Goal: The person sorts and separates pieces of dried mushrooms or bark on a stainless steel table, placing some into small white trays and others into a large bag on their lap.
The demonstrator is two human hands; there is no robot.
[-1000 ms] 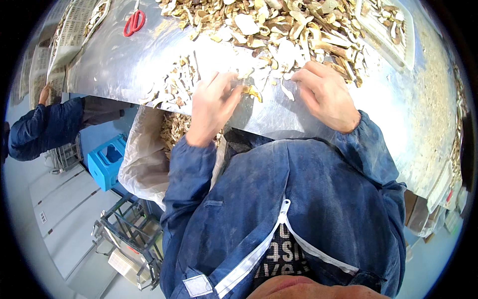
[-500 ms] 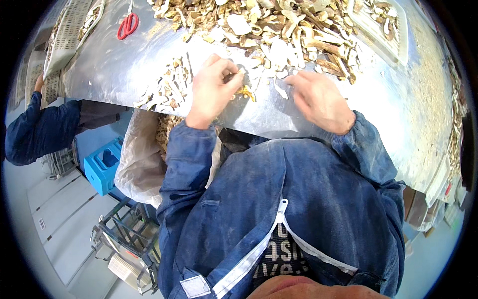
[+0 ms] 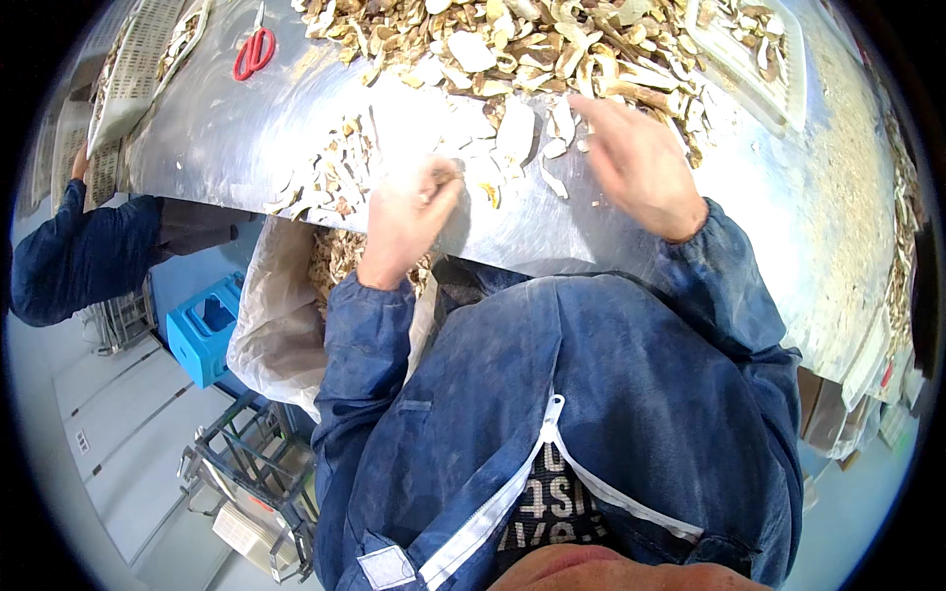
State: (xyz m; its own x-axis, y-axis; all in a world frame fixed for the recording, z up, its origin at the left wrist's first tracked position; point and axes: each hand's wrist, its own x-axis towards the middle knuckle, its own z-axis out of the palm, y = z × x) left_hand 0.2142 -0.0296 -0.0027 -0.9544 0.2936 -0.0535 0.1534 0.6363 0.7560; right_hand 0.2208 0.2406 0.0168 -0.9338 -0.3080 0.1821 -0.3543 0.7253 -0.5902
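At the counter, we're facing a large mushroom pile remaining, small heap separate; left hand curled, contents unclear, right hand spread.

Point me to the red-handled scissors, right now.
In the head view, the red-handled scissors lie toward the upper left on the metal table, between the pale perforated basket and the large pile of slices.

Harsh glare bleaches the metal table near 11 and 3 o'clock. Blur softens the left hand and right hand; shadow lies at the latter's 7 o'clock. Fisheye distortion bends edges toward the black rim; the 8 o'clock floor looks dimmer.
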